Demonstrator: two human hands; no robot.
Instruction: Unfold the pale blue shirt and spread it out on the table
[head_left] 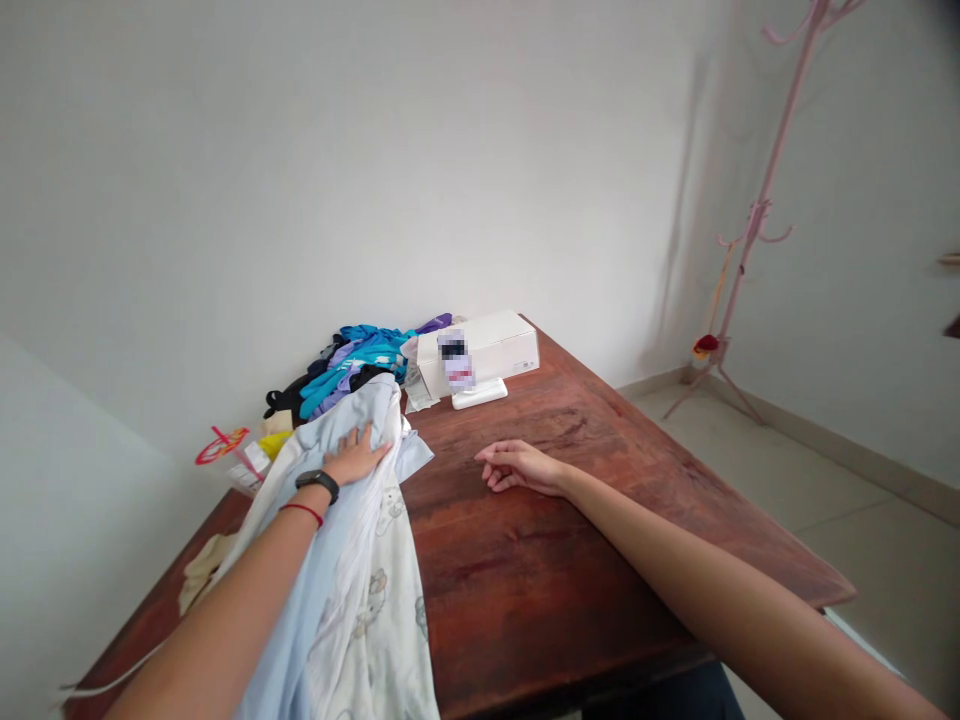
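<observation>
My left hand (356,455) lies flat with spread fingers on a long heap of light blue and white cloth (330,540). A white fabric with grey animal prints (386,610) shows along the heap's right side and reaches the near table edge. My right hand (519,468) is over the bare wood of the brown table (480,590), to the right of the cloth. Its fingers are loosely bent and a little apart, with nothing in them. Whether it touches the tabletop I cannot tell.
Behind the heap lie blue, purple and black clothes (352,360). A white box (495,352) stands at the table's far end, a small white slab-shaped device (480,394) before it. A plastic cup (247,470) stands at left. A pink coat stand (776,165) stands in the corner.
</observation>
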